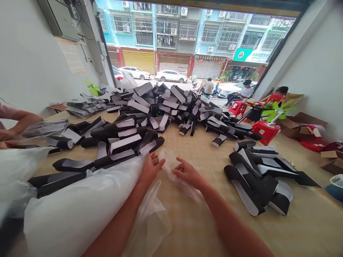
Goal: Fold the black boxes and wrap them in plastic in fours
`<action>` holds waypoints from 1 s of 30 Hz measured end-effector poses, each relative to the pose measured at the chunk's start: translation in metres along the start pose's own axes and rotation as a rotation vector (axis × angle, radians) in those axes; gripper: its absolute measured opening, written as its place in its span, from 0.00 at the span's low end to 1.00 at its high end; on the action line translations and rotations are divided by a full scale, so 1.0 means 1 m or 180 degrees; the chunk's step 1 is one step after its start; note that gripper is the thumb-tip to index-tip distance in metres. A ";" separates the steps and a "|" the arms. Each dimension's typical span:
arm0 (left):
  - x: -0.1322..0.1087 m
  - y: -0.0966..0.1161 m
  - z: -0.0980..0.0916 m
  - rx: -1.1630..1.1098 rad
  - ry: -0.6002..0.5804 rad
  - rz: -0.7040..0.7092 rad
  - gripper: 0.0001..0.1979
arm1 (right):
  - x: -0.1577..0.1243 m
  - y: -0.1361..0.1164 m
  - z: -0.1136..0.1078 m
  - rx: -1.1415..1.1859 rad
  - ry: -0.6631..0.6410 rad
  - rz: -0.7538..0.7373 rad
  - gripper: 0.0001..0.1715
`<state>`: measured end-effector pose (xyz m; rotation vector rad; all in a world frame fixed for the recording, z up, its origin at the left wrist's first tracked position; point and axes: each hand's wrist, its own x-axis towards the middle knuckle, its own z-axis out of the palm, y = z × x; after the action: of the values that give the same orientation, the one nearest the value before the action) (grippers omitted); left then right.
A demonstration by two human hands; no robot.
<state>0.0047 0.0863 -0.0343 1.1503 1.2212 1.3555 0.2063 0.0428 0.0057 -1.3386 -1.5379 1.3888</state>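
Note:
Both hands are above the yellowish checked table near its middle. My left hand (155, 163) has its fingers curled but apart, beside a thin clear plastic bag (169, 157); nothing shows in its grasp. My right hand (186, 172) lies over the same crumpled plastic, its thumb and fingers apart. More clear film (154, 217) lies below, between my forearms. A large stuffed white plastic bag (85, 207) rests against my left forearm. Black and grey padded pieces (125, 143) lie just beyond my left hand.
A big heap of black and grey pieces (166, 103) covers the table's far side. A smaller pile (252, 178) lies at right. At left are another person's arms (20, 123) and flat plastic-wrapped stacks (45, 128). Red stools (264, 132) and cardboard boxes (297, 125) stand at right.

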 end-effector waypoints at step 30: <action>-0.003 0.013 -0.007 -0.0794 -0.0057 -0.0295 0.32 | 0.005 0.044 -0.087 -0.1060 0.2942 0.0083 0.26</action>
<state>-0.0022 0.0818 -0.0218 0.9180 1.0459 1.3803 0.2971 0.0683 -0.0182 -1.8364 -1.1063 0.3715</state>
